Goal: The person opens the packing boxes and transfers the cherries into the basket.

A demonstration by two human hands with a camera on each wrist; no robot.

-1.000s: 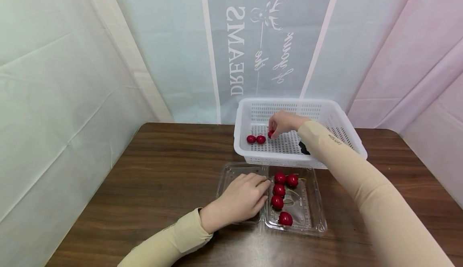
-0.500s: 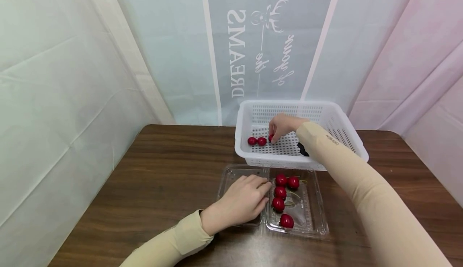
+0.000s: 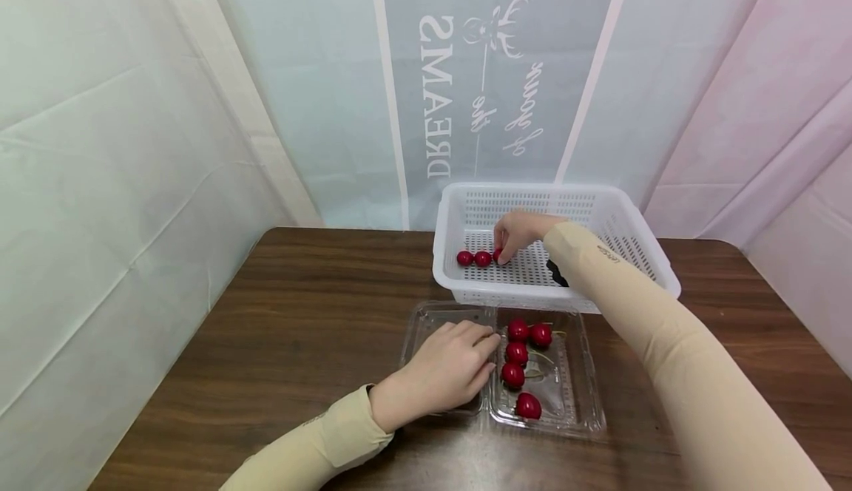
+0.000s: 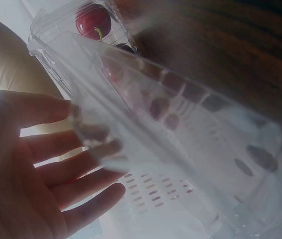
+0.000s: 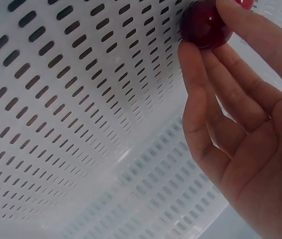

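Inside the white perforated basket (image 3: 509, 293), my right hand (image 3: 522, 229) pinches a dark red cherry (image 5: 205, 26) between thumb and fingertips, low over the basket floor. Just left of it lie a second cherry (image 3: 482, 258) and a third cherry (image 3: 464, 258), side by side. My left hand (image 3: 441, 373) rests over the clear lid half (image 3: 424, 322) of a hinged plastic clamshell, fingers relaxed near the hinge. The clamshell's other half (image 3: 577, 423) holds several cherries (image 3: 516, 353), some with stems. Lid plastic also shows beyond the loosely spread fingers (image 4: 93, 206) in the left wrist view.
The basket stands at the back of the brown wooden table (image 3: 313, 306), directly behind the clamshell. A printed curtain (image 3: 506, 92) hangs behind the table, with pale cloth at both sides. My right forearm (image 3: 665, 336) crosses over the basket's right front rim.
My right hand has shifted slightly with the pinched cherry, which is now closer to the two beside it. My left hand stays where it was on the lid.
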